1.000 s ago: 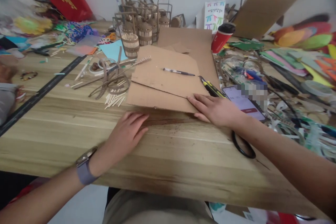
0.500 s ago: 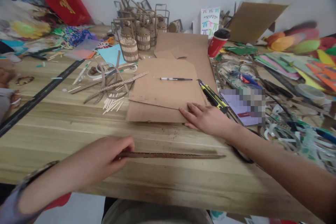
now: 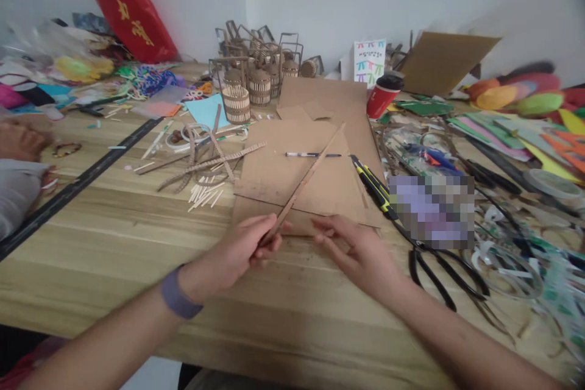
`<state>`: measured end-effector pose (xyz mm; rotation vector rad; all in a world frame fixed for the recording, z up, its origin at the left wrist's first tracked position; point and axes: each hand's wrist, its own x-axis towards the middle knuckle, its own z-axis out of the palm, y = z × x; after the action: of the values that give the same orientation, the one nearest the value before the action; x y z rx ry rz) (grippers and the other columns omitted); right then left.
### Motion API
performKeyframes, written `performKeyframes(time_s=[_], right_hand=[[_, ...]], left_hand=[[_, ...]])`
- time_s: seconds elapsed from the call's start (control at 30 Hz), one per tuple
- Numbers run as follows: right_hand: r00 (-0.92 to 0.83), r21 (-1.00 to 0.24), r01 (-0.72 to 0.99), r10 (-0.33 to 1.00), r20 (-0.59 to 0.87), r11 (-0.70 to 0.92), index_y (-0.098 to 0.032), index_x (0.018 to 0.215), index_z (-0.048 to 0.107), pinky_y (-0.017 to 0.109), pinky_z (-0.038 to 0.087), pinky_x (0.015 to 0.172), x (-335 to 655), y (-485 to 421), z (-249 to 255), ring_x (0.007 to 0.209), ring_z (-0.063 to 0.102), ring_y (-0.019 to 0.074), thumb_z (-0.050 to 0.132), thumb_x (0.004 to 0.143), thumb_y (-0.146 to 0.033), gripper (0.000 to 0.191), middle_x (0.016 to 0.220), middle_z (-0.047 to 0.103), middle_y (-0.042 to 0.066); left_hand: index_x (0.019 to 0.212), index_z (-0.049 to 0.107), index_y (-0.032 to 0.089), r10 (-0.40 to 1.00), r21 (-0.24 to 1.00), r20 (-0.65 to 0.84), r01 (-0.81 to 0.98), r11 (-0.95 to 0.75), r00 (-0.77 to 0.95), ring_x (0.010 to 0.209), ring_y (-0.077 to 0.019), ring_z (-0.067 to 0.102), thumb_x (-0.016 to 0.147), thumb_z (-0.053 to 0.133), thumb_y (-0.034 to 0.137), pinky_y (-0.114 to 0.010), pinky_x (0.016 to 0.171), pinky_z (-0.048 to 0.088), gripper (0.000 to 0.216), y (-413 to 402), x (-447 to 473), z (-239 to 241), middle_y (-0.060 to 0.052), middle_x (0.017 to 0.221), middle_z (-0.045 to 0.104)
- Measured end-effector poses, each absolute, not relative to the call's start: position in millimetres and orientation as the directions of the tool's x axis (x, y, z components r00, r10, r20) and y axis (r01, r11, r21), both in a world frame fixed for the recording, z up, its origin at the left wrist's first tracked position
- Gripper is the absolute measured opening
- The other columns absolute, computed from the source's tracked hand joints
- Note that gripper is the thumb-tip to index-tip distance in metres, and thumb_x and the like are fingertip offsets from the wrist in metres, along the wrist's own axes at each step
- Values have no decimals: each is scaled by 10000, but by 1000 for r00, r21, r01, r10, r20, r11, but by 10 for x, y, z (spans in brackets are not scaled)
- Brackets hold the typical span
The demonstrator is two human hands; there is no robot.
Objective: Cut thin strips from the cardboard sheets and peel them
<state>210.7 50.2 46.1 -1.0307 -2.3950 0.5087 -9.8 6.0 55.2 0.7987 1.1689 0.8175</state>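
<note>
My left hand (image 3: pixel 256 241) grips the near end of a long, thin cardboard strip (image 3: pixel 305 180), which slants up and to the right. Beneath it lie stacked cardboard sheets (image 3: pixel 265 137) on the wooden table. To the right, my right hand (image 3: pixel 351 247) is held above the table with its fingers apart and nothing in them. A pen (image 3: pixel 297 155) rests across the upper sheet, partly crossed by the strip. Along the sheet's right side lies a yellow and black utility knife (image 3: pixel 372 186).
Black-handled scissors (image 3: pixel 441 271) lie right of my right hand. Small woven baskets (image 3: pixel 236 105) and a red cup (image 3: pixel 384 97) stand at the back. Curled cardboard strips (image 3: pixel 189 164) and short white sticks (image 3: pixel 204 194) are on the left. Another person's hand (image 3: pixel 22 137) rests at the left edge.
My left hand has brought the strip up and turned it from level to slanting over the sheets. My right hand has lifted off the cardboard and drawn back. The view has shifted slightly.
</note>
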Motion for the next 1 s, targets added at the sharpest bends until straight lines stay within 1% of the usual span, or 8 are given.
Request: performKeyframes(time_s=[0.07, 0.13, 0.27, 0.4, 0.57, 0.8, 0.9, 1.0], right_hand=[[-530, -726, 474, 820, 217, 498, -208, 1084, 654, 255, 539, 590, 1962, 386, 455, 703, 669, 149, 503, 956, -333, 233, 882, 731, 42], [-475, -774, 428, 845, 246, 466, -207, 1026, 654, 244, 508, 541, 1856, 309, 422, 629, 627, 135, 537, 930, -304, 180, 809, 700, 26], [-472, -654, 455, 786, 398, 604, -197, 892, 634, 245, 488, 552, 1791, 238, 332, 621, 585, 137, 598, 878, -250, 66, 727, 606, 13], [-549, -565, 452, 714, 434, 690, -201, 924, 624, 250, 503, 579, 1814, 195, 277, 671, 615, 148, 620, 878, -255, 71, 773, 620, 26], [-578, -474, 457, 656, 485, 753, -200, 911, 609, 265, 504, 574, 1823, 153, 261, 698, 634, 170, 585, 904, -263, 68, 779, 646, 39], [-587, -436, 444, 621, 519, 783, -194, 900, 619, 279, 509, 577, 1825, 143, 276, 694, 637, 170, 546, 926, -237, 89, 770, 662, 41], [-566, -413, 467, 623, 540, 782, -200, 914, 625, 282, 516, 593, 1853, 161, 277, 695, 642, 166, 538, 935, -235, 96, 776, 670, 41], [-558, -434, 457, 630, 540, 776, -197, 929, 627, 280, 533, 614, 1891, 185, 280, 720, 658, 168, 562, 934, -238, 76, 793, 687, 46]], left_hand=[[775, 594, 150, 844, 799, -496, -273, 536, 205, 490, -57, 328, 857, 549, 402, -195, 469, 241, 270, 105, 57, 518, 28, 659, 495], [721, 574, 149, 853, 756, -468, -394, 523, 233, 536, -68, 407, 852, 578, 348, -193, 508, 315, 238, 143, 153, 493, 14, 675, 519], [845, 643, 138, 886, 727, -414, -509, 460, 209, 685, -124, 535, 841, 633, 385, -228, 628, 415, 247, 171, 213, 403, -12, 718, 557], [962, 650, 150, 895, 759, -407, -477, 443, 184, 667, -126, 521, 794, 696, 487, -220, 551, 352, 379, 126, 206, 305, 1, 713, 538], [1022, 645, 147, 917, 819, -375, -415, 395, 134, 644, -99, 477, 743, 726, 560, -219, 565, 347, 506, 75, 207, 301, 21, 724, 506], [1096, 625, 134, 921, 845, -360, -368, 389, 148, 596, -82, 422, 734, 715, 586, -218, 522, 301, 586, 70, 179, 314, 39, 703, 490], [1143, 622, 135, 927, 851, -315, -371, 371, 205, 623, -85, 437, 723, 754, 536, -228, 562, 333, 596, 65, 172, 308, 29, 741, 514], [1094, 640, 134, 917, 837, -304, -387, 387, 259, 670, -94, 463, 704, 787, 495, -245, 615, 368, 552, 64, 173, 317, 5, 816, 542]])
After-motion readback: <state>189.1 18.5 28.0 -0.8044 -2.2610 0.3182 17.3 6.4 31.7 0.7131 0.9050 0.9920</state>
